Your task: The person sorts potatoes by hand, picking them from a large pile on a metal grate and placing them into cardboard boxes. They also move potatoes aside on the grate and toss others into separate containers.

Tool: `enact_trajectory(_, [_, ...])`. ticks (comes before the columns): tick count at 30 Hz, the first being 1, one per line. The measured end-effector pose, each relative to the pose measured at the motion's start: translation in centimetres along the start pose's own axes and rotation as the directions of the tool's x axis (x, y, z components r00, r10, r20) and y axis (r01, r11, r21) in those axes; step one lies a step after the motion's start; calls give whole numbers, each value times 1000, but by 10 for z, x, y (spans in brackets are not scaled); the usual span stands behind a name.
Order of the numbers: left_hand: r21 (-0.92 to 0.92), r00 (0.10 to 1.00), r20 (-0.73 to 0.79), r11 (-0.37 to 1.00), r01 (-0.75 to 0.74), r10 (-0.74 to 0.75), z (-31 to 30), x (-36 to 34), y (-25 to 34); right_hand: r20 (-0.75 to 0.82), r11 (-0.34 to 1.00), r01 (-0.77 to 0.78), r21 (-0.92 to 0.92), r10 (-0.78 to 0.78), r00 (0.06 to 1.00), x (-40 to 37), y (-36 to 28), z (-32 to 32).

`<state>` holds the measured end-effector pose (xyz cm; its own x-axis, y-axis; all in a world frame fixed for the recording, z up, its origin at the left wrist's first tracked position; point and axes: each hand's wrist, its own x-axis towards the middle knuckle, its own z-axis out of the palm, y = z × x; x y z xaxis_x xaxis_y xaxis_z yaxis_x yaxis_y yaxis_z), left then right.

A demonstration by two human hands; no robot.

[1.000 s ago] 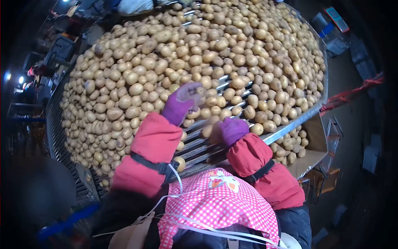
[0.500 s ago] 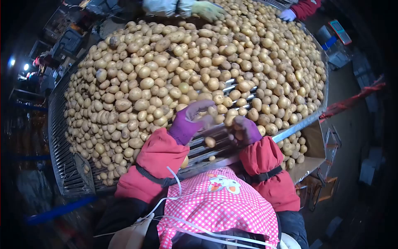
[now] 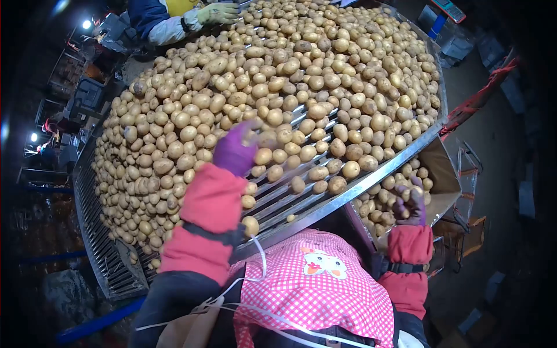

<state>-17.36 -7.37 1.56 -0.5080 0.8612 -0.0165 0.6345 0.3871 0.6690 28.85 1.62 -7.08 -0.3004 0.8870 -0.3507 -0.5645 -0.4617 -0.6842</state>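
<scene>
**Potato sorting: one hand on the pile, one in the box**

So the left hand (image 3: 235, 152), in a purple glove, is stretched out over the potatoes (image 3: 261, 87) heaped on the table (image 3: 278, 204). It's resting right at the near edge of the pile, where the bare metal rollers start. The fingers look spread flat, but they're blurred, so I can't tell if it actually has hold of a potato.

The right hand (image 3: 409, 203), same purple glove, is way off to the side, down in the cardboard box (image 3: 442, 180) that sits just below the table's edge. Its fingers are curled in among the potatoes already in there. Can't tell if it's gripping one either.

A pink checked apron (image 3: 307, 290) fills the bottom of the view. At the far end of the table, a co-worker's hand (image 3: 217, 13) in a yellowish glove touches the pile.
</scene>
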Motion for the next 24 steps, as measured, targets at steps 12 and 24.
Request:
enact_trajectory(12, [630,808,577,696,-345,-122,-2,103,-78,-427,887,62,-457,-280,860,3,-13,-121])
enact_trajectory(24, [147,971,150,967,-208,186,6,41,-86,-553,987,65,-147,-137,822,-42,13,-71])
